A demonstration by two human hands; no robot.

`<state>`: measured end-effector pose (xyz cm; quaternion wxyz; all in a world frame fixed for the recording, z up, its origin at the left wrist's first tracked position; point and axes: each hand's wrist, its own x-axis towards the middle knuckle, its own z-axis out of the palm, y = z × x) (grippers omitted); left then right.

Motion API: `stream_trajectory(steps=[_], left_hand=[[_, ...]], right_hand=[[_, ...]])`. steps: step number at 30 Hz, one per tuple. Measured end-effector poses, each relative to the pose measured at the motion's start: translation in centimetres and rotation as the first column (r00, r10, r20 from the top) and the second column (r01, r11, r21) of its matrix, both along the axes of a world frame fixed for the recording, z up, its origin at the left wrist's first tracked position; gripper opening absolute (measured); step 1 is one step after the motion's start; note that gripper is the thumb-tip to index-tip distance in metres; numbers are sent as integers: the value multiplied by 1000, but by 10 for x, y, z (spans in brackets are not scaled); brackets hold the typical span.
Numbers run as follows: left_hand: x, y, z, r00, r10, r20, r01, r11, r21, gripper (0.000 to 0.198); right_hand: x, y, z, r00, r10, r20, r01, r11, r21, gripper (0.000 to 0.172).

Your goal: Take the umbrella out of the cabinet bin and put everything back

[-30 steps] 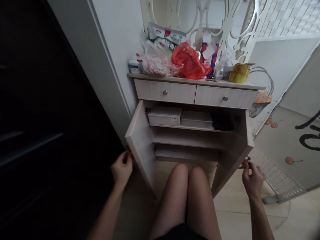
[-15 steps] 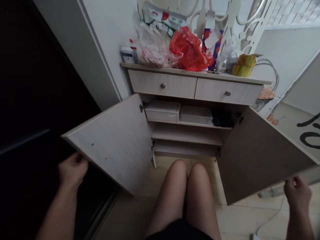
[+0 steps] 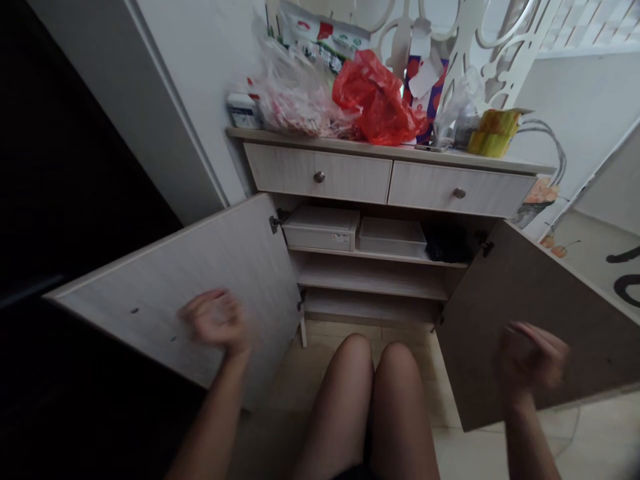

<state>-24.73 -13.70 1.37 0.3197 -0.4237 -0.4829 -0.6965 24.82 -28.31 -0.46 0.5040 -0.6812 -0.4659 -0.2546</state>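
Note:
Both doors of a pale wooden cabinet (image 3: pixel 320 308) stand open. My left hand (image 3: pixel 217 320), blurred by motion, is in front of the inner face of the left door (image 3: pixel 200 260), its fingers loosely curled and holding nothing. In front of the right door (image 3: pixel 525 293) is my right hand (image 3: pixel 537 357), also blurred, fingers apart, nothing in it. On the upper shelf sit a white lidded box (image 3: pixel 320 227), a clear plastic bin (image 3: pixel 393 235) and a dark bundle (image 3: pixel 445 243) in shadow.
Two drawers, left (image 3: pixel 350 177) and right (image 3: pixel 495 200), are closed above the doors. The top bears a red plastic bag (image 3: pixel 375 100), a clear bag (image 3: pixel 305 100) and a yellow package (image 3: pixel 494 133). My knees (image 3: pixel 356 360) are before the cabinet. A wall stands left.
Both hands have let go of the door edges and moved inward, in front of the doors. The doors are swung wider, and the view has shifted slightly closer.

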Motion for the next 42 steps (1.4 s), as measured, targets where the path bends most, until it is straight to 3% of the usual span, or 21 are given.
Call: stream_trajectory(steps=[1, 3, 6, 8, 11, 16, 21, 24, 27, 30, 35, 38, 42], left_hand=[[25, 23, 2, 976, -184, -119, 162, 971, -174, 32], [79, 70, 9, 858, -467, -213, 342, 829, -442, 30], [152, 132, 20, 710, -646, -280, 305, 641, -704, 22], [185, 163, 24, 595, -730, -337, 221, 551, -805, 19], [213, 194, 24, 498, -772, -395, 61, 486, -872, 28], [222, 214, 22, 535, -736, -414, -51, 461, -886, 27], [201, 193, 21, 500, -753, -428, -12, 488, -873, 27], [178, 156, 18, 449, -767, -457, 60, 537, -842, 23], [151, 103, 10, 400, -787, -469, 118, 552, -826, 21], [125, 43, -11, 368, -817, -444, 187, 533, -826, 19], [94, -37, -67, 382, -846, -374, 248, 483, -840, 23], [85, -63, -90, 406, -863, -299, 287, 432, -855, 23], [87, -74, -108, 493, -865, -91, 428, 333, -840, 19]], right_hand=[[-14, 31, 8, 996, 64, 62, -68, 996, 62, 39], [-34, 98, 23, 946, 261, 194, -244, 964, -106, 35], [-42, 189, 35, 904, 353, 242, -216, 864, -455, 34], [-38, 232, 35, 909, 339, 241, -168, 829, -534, 31], [-28, 267, 31, 922, 311, 230, -126, 804, -582, 26], [-18, 282, 27, 927, 319, 196, -119, 747, -654, 35], [-12, 257, 28, 921, 344, 186, -152, 754, -639, 32], [-10, 216, 23, 910, 381, 164, -216, 773, -597, 24], [-16, 159, 9, 871, 481, 102, -359, 763, -537, 26], [-29, 96, -14, 812, 583, 5, -508, 711, -487, 32], [-55, 20, -64, 768, 625, -135, -608, 648, -459, 36], [-64, -2, -83, 759, 621, -196, -626, 613, -482, 39], [-68, -8, -89, 743, 629, -229, -640, 570, -515, 41]])
